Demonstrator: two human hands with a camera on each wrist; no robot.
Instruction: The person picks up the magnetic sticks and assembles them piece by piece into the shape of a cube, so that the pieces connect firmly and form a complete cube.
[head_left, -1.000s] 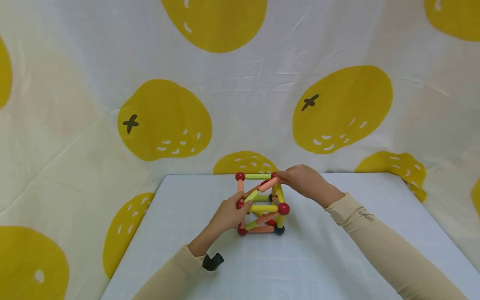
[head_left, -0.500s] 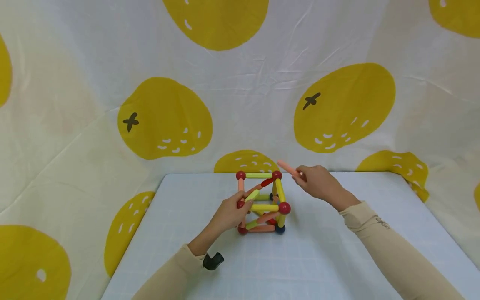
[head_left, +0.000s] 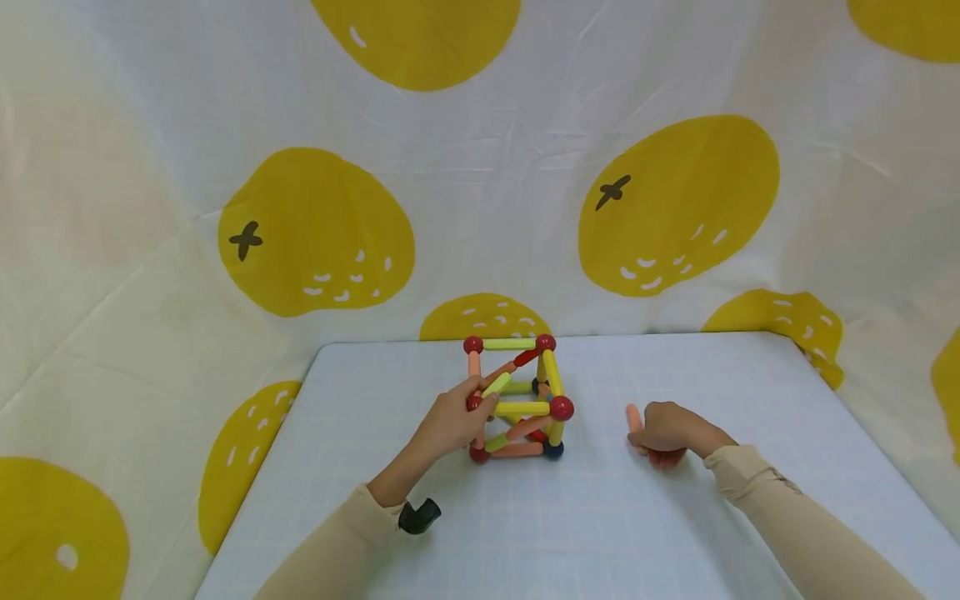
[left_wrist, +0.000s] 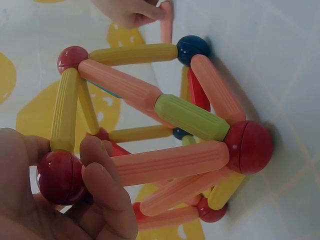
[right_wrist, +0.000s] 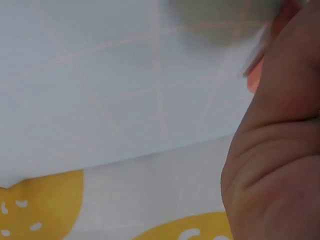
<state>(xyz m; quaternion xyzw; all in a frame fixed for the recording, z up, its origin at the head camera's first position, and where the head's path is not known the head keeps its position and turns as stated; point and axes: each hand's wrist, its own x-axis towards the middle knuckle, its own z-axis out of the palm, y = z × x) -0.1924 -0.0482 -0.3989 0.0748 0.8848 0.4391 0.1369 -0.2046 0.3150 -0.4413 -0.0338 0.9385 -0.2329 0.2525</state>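
Observation:
A cube-shaped frame of toy building rods and balls stands on the table, with yellow, pink, green and red rods, a yellow rod (head_left: 521, 408) along its front top edge. My left hand (head_left: 447, 418) grips its near left top corner; in the left wrist view the fingers curl round a red ball (left_wrist: 61, 179) there. A short green rod (head_left: 498, 384) sticks up slantwise by those fingertips. To the right of the frame, my right hand (head_left: 670, 431) pinches a pink rod (head_left: 633, 417) low over the table. Part of that rod (right_wrist: 255, 77) shows beside the hand in the right wrist view.
A pale checked cloth covers the table (head_left: 600, 533). Behind it hangs a white curtain (head_left: 495, 183) printed with yellow fruit. Dark blue balls (head_left: 552, 449) sit at some bottom corners of the frame. A black wrist strap piece (head_left: 420, 517) shows at the left cuff.
My right hand has carried the pink rod away from the green rod and the frame, first up to the right, then down towards the table. The left hand keeps its hold on the corner.

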